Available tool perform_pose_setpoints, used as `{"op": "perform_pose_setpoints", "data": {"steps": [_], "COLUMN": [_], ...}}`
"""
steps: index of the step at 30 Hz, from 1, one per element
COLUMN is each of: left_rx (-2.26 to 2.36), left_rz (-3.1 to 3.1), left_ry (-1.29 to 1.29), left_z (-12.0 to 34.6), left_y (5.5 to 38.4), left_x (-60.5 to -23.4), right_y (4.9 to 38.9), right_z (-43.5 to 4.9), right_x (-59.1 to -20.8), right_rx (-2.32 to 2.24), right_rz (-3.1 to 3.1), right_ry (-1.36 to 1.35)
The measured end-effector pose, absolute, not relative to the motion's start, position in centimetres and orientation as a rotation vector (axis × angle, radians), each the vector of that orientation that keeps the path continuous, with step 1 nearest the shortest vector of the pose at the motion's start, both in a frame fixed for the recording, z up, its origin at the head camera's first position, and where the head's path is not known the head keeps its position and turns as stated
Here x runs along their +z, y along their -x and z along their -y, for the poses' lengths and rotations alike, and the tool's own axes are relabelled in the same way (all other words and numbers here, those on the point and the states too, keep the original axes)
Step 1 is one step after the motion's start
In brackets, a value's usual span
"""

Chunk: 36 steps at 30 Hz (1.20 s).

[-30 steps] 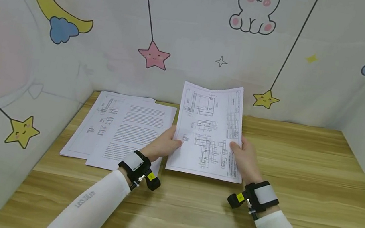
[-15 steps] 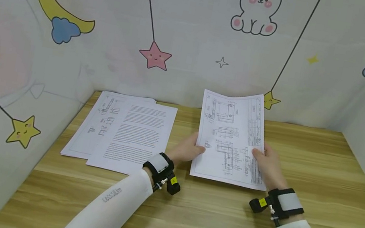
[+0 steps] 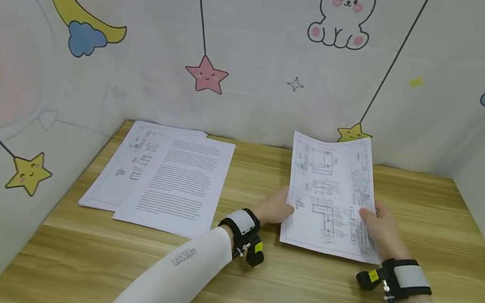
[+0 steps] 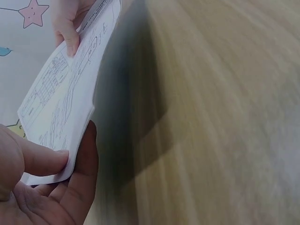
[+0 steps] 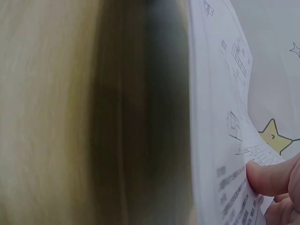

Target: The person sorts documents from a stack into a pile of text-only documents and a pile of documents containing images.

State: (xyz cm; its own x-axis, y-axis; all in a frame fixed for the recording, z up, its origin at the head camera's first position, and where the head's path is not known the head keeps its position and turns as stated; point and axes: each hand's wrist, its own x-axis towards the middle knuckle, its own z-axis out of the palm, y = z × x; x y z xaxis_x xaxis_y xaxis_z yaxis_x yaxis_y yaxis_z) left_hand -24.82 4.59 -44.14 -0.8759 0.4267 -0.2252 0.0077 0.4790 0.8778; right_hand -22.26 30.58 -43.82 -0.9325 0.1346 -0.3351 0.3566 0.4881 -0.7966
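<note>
A stack of paper sheets (image 3: 324, 198), its top page printed with technical drawings, is held above the table between both hands. My left hand (image 3: 275, 207) pinches its left edge, thumb on the printed face and fingers behind, as the left wrist view shows with the paper (image 4: 65, 101) bending slightly. On the opposite edge my right hand (image 3: 384, 232) grips the same way, its thumb (image 5: 269, 178) pressing on the page in the right wrist view. The stack tilts toward the head camera, its far edge raised and curved.
Two overlapping groups of paper lie at the table's left: a text page (image 3: 180, 184) partly over drawing sheets (image 3: 113, 177). The wooden table (image 3: 246, 293) meets a cartoon-printed backdrop (image 3: 264, 30) behind and at the sides.
Both hands have carried the paper stack to the right and slightly nearer, away from the papers at the left. Those papers have stayed in place.
</note>
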Motion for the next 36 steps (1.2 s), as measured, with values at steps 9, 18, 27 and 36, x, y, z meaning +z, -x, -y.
{"op": "perform_pose_setpoints", "data": {"steps": [9,18,27,36], "left_rx": [1.387,1.402,1.376,1.275], "left_rz": [-2.329,-2.27,-2.277,-2.33], "left_ry": [-0.346,-0.273,-0.234,-0.256], "left_z": [-8.0,-9.8,-10.1,-11.1], "left_y": [24.3,23.9,24.1,24.8], "left_x": [-44.9,-44.9,-45.0,-45.2], "right_y": [22.5,22.9,23.3,23.3], "right_z": [-33.9,-36.1,-37.1,-36.7], "right_x": [-44.8,-43.9,-44.0,-44.0], "right_rx": [-1.304,-1.124,-1.002,-0.791], "right_rz": [-2.577,-2.652,-2.685,-2.807], "right_ry": [-0.464,-0.509,-0.484,-0.474]}}
